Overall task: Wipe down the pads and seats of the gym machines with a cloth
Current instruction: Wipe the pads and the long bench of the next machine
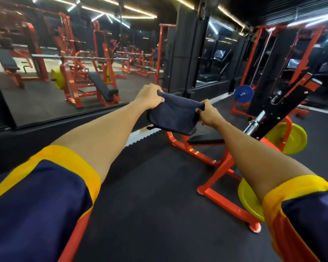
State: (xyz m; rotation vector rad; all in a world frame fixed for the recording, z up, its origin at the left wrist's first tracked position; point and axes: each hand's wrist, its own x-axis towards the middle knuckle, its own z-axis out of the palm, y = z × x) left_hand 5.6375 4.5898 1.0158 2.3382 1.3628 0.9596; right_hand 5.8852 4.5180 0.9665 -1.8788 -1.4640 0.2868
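The left hand (150,97) and right hand (209,114) each curl tight on an upper corner of the navy cloth (173,115), holding it stretched in the air. It looks light and limp, best held by its edges. The black seat pad (206,138) lies below at five o'clock. The orange frame (216,167) and yellow plate (290,138) crowd four o'clock, with open floor (150,186) at seven.

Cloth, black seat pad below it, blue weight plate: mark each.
cloth (175,114): head view, middle of the folded fabric.
black seat pad (206,138): head view, its top face.
blue weight plate (247,91): head view, disc face near the hub.
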